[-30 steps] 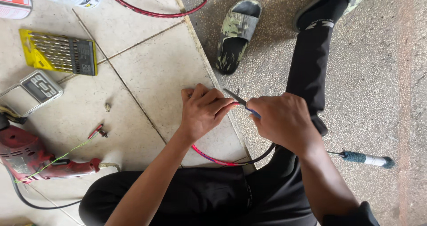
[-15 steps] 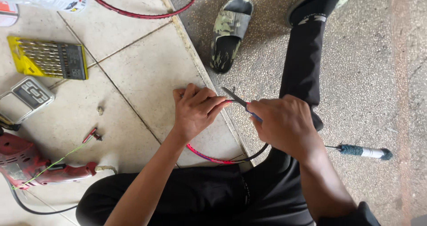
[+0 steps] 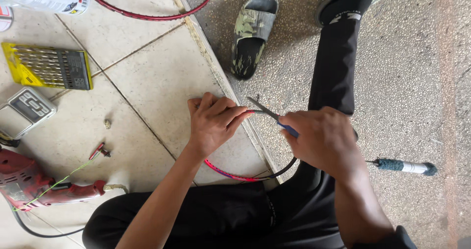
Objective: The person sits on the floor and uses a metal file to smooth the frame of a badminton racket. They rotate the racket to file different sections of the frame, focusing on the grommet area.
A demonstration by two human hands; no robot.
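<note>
My left hand [image 3: 212, 122] pinches the end of a thin curved frame piece [image 3: 235, 174], red on one side and black on the other, which loops under both hands above my lap. My right hand [image 3: 324, 140] is closed round blue-handled pliers [image 3: 269, 113], whose metal jaws point at my left fingertips and meet the piece there. Both hands hover over the edge where the pale tiles meet the speckled floor. My legs in black trousers lie below and to the right.
On the tiles at left lie a yellow drill-bit case [image 3: 46, 66], a small digital scale [image 3: 27, 107], a red power drill [image 3: 29, 185] with green string, a small red bit [image 3: 96, 151], and a red racket hoop [image 3: 147, 11]. A camouflage sandal [image 3: 251, 36] and a green-handled tool [image 3: 403, 166] rest on the speckled floor.
The hands keep their grip with little movement; the view has shifted slightly, so everything sits a bit lower and to the left in the frame.
</note>
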